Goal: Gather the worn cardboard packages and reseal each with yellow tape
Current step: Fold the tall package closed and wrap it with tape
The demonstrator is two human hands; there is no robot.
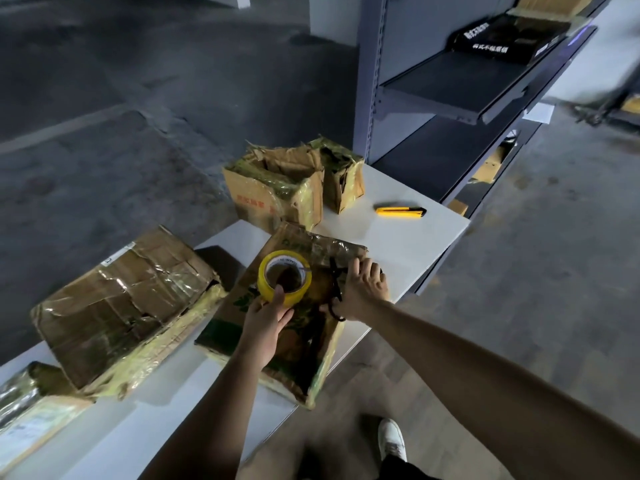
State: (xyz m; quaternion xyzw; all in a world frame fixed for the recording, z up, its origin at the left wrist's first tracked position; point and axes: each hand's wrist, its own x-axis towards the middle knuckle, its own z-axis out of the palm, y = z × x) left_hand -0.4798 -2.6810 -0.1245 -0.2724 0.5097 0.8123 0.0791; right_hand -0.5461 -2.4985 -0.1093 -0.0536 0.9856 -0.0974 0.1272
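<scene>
Midway — packages (124, 306) gathered on the tabletop (398, 237), resealing underway.
Left hand (266, 322) fingers curl round the tape roll (294, 296); right hand (363, 292) fingers grip scissors (334, 278) — open box (277, 192) beyond them unsealed.

The taped corner box (24, 410) is cut off at the left edge. The right grip (363, 289) hides part of the black scissors (334, 277).

Yellow tape roll (268, 269) atop worn package (301, 353) — flat.

Left hand (266, 322): tape (297, 295); right hand (363, 289): scissors (336, 282)
</scene>
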